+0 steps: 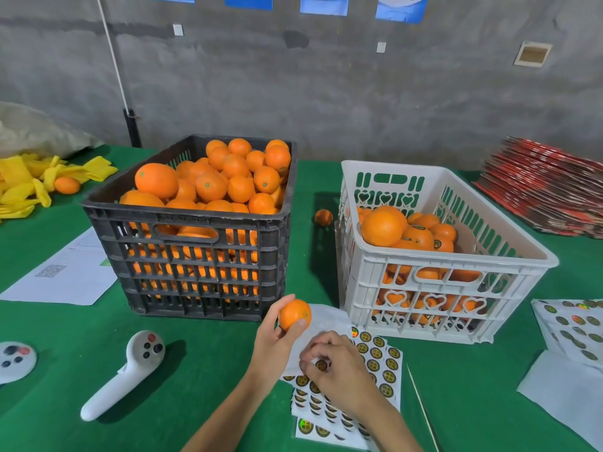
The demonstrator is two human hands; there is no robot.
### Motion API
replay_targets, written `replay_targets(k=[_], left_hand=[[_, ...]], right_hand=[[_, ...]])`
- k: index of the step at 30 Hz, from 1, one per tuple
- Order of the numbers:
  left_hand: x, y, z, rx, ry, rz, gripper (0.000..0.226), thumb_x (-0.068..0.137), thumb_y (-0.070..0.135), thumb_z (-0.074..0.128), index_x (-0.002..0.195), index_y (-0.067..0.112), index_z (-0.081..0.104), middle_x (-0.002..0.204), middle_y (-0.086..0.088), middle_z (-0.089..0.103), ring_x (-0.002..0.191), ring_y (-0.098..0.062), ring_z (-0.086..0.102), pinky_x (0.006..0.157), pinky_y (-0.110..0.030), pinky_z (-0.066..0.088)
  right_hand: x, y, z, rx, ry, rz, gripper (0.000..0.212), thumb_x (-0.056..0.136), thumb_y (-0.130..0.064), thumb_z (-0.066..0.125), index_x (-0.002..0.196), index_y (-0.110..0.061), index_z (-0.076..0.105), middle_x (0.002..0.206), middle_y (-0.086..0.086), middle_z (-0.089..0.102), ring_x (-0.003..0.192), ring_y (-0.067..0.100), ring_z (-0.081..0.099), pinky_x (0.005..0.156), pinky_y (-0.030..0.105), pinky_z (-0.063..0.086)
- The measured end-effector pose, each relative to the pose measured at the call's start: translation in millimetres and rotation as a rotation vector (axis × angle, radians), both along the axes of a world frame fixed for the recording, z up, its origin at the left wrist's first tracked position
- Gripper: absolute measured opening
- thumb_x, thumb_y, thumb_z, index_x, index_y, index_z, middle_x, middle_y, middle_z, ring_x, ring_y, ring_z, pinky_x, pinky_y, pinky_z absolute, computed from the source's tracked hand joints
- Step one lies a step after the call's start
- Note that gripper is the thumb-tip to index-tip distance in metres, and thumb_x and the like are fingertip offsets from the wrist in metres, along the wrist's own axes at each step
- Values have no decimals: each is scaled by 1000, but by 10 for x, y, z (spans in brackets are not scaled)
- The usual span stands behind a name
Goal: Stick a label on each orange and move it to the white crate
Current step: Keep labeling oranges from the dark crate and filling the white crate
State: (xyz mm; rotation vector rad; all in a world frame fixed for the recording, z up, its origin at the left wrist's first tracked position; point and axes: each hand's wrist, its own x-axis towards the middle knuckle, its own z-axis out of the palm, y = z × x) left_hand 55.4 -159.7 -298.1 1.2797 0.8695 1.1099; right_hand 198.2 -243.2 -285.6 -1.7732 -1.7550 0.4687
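My left hand [277,340] holds a small orange [293,314] just in front of the black crate [195,275], which is piled high with oranges. My right hand [336,363] pinches a round gold-and-black label [321,365] over the label sheets [381,360] lying on the green table. The white crate [450,288] stands to the right, partly filled with labelled oranges [421,236].
A white controller [130,370] lies at the front left, a second one [14,360] at the left edge. Papers [65,275] sit left of the black crate. A loose orange [323,217] rests between the crates. More label sheets [574,327] and red flat cartons [548,190] are at the right.
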Motion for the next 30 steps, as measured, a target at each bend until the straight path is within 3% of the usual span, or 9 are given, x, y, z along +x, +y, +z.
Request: replay_targets(k=[2, 5, 13, 16, 22, 30], left_hand=[[1, 3, -5, -3, 2, -6, 47, 94, 18, 76, 136, 30, 60, 130, 0, 63, 108, -9, 69, 86, -21, 56], [1, 1, -11, 3, -2, -4, 46, 94, 19, 77, 135, 30, 60, 131, 1, 63, 108, -8, 69, 86, -19, 55], [-4, 10, -26, 11, 5, 1, 46, 93, 22, 77, 134, 36, 61, 131, 8, 63, 111, -9, 68, 88, -20, 55], [-5, 12, -33, 16, 10, 2, 47, 92, 23, 78, 134, 35, 61, 130, 7, 64, 110, -8, 69, 87, -19, 55], [-7, 15, -42, 18, 12, 3, 52, 87, 31, 78, 136, 32, 61, 130, 4, 63, 111, -10, 69, 88, -21, 55], [-3, 16, -46, 22, 2, -5, 53, 86, 31, 78, 136, 30, 61, 129, 1, 64, 109, -11, 70, 87, -21, 56]], right_hand=[[-5, -13, 5, 1, -1, -15, 16, 89, -48, 71, 97, -35, 74, 108, -22, 55, 105, 0, 46, 98, 27, 41], [-49, -19, -7, 8, -108, -30, 44, 79, -71, 66, 106, -36, 69, 108, -22, 48, 104, 4, 44, 95, 24, 39], [-121, 3, -68, 146, -351, 44, 40, 95, -54, 59, 108, -21, 77, 109, -6, 59, 100, 19, 58, 81, 28, 52], [-126, -13, -64, 198, -309, 11, 33, 93, -50, 64, 99, -20, 80, 102, -7, 62, 94, 17, 60, 78, 25, 53], [-137, -28, -85, 129, -128, -66, 34, 92, -49, 66, 99, -18, 78, 105, -12, 55, 103, 8, 54, 92, 22, 47], [-104, -16, -119, 124, -80, -72, 25, 93, -41, 67, 95, -19, 80, 103, -13, 56, 100, 5, 54, 94, 25, 47]])
